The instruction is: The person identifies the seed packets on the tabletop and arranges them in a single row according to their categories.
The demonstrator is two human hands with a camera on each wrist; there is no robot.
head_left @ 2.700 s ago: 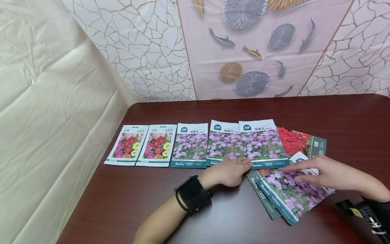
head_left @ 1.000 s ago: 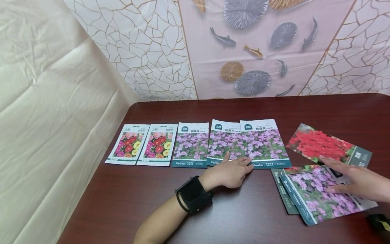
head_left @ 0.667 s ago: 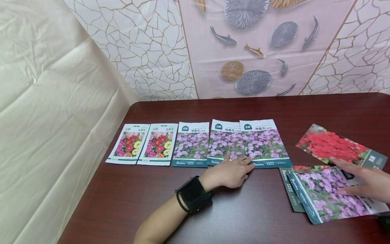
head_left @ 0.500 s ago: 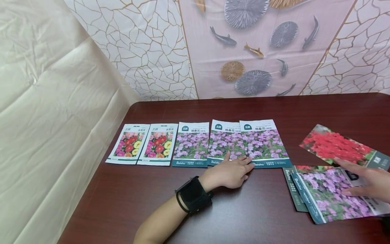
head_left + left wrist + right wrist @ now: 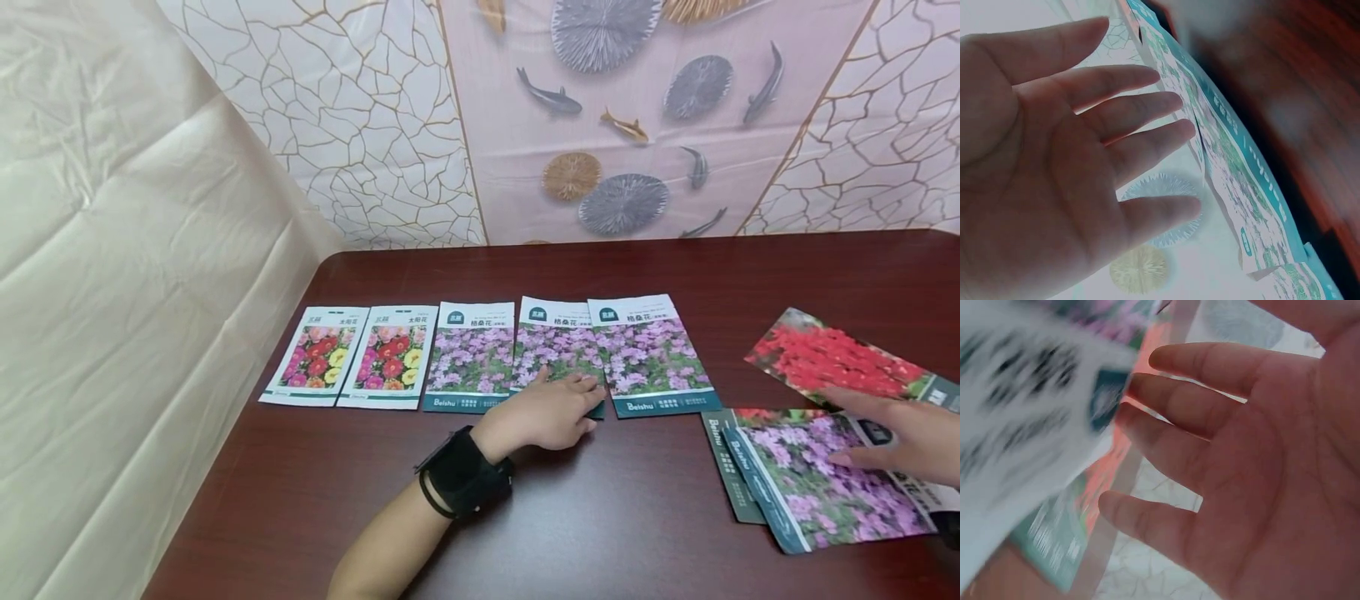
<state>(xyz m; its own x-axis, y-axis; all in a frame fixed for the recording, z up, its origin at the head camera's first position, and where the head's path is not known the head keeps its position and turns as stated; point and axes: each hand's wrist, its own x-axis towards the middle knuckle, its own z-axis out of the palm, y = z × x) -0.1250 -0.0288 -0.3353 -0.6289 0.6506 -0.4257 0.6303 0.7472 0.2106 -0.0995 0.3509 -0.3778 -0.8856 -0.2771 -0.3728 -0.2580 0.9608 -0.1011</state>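
My left hand (image 5: 543, 412) rests with extended fingers on the lower part of a purple-flower seed packet (image 5: 558, 354), covering much of its teal bottom strip. In the left wrist view its fingers reach toward the row of packets (image 5: 1235, 156). Just right of that hand, another purple-flower packet (image 5: 652, 358) overlaps its neighbour's edge. At the far right my right hand (image 5: 903, 433) lies, fingers straight, over a tilted purple-flower packet (image 5: 832, 492). Beneath this sticks out a packet with a dark green strip (image 5: 735, 475). A red-flower packet (image 5: 840, 362) lies behind, partly under the fingers.
Further left in the row lie two multicoloured-flower packets (image 5: 313, 357) (image 5: 387, 358) and one more purple-flower packet (image 5: 471, 358). All rest on a dark red-brown table (image 5: 637, 517). A patterned cloth (image 5: 615, 125) hangs behind it, a cream sheet (image 5: 150, 292) on the left.
My right hand has slid the loose purple and red packets rightward, away from the row. My left hand has shifted slightly left, uncovering the lower left corner of the row's rightmost packet.
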